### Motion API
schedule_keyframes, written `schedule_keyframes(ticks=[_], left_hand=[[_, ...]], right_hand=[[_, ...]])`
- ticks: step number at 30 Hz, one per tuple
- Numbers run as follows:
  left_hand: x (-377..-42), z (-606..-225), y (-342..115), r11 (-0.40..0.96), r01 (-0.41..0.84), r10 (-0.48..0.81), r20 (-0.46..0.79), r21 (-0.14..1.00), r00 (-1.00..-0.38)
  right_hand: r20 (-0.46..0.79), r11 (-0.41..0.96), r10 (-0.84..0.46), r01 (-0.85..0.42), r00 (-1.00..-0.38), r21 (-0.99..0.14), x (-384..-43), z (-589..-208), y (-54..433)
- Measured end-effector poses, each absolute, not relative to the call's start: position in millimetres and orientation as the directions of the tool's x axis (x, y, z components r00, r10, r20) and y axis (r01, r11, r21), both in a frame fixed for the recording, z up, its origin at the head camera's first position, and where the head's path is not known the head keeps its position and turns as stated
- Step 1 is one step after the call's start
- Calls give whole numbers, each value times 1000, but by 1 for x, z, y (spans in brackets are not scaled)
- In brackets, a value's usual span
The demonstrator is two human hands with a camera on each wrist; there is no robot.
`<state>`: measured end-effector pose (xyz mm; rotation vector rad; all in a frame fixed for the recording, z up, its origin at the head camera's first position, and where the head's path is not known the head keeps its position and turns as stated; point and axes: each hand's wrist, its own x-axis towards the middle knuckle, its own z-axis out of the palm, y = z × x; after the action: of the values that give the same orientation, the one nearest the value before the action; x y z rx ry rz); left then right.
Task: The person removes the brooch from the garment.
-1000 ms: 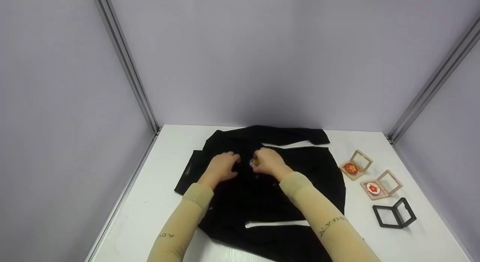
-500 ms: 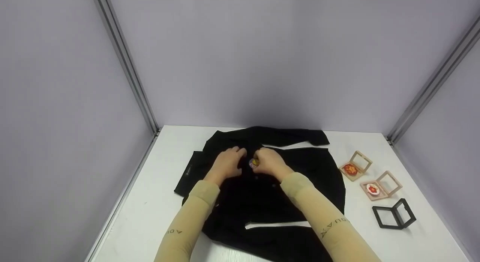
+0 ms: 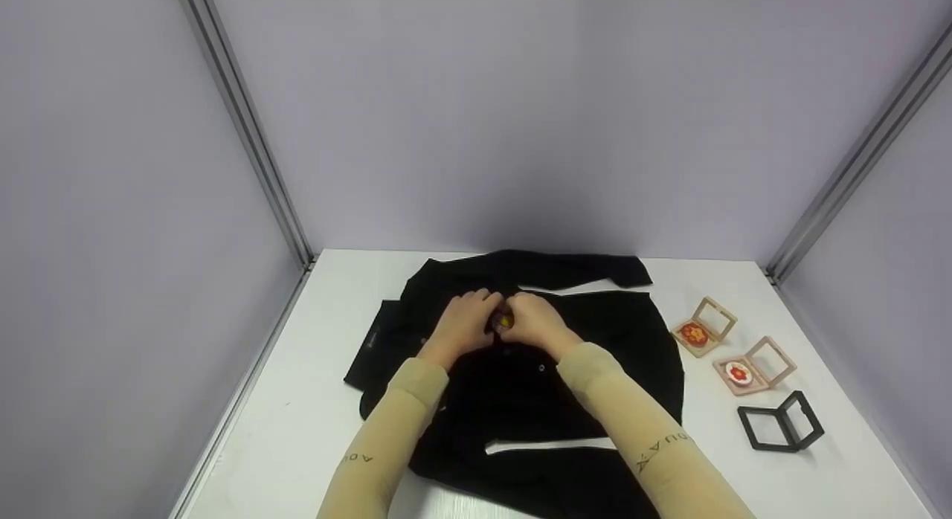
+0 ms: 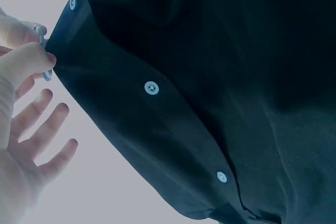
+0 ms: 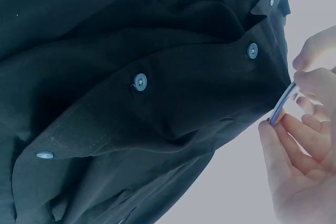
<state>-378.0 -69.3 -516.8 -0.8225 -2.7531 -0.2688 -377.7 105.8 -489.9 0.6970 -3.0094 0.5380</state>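
Observation:
A black button-up shirt lies spread over the table, its pale buttons showing in both wrist views. Over the upper middle of the shirt, my right hand pinches a small round badge with a colourful face. Its thin edge faces the camera in the right wrist view, right beside the shirt's edge. My left hand meets it from the other side. In the left wrist view, thumb and fingertip close on the badge at the cloth, while other fingers stay spread. Fingers partly cover the badge.
On the table's right side stand an open wooden case and an open pinkish case, each holding a red flower badge. An open black frame sits nearer me. Grey panels enclose the white table.
My left hand has moved right across the shirt, up to the badge and my right hand. The right hand has stayed put, holding the badge. The shirt's lower left part has shifted slightly.

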Motion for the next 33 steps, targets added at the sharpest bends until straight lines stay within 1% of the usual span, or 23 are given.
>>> schedule_keyframes(ticks=[5,10,24,28,33], left_hand=[[-378,-521,-69,825,555,508,290,106,-811],[-378,-523,-68,823,560,512,302,96,-804],[-379,-528,-69,766,637,519,500,88,-693],[-379,-529,-69,761,646,525,528,61,-668],[-380,-529,-69,769,639,529,544,19,-652]], right_hand=[[72,838,-397,-394,-915,-377,-380,-492,105],[68,820,-407,-398,-911,-411,-382,-493,106],[62,757,-404,-372,-912,-537,-383,-497,113],[61,751,-404,-369,-913,-548,-381,-497,115],[48,736,-408,-360,-912,-574,-380,-498,117]])
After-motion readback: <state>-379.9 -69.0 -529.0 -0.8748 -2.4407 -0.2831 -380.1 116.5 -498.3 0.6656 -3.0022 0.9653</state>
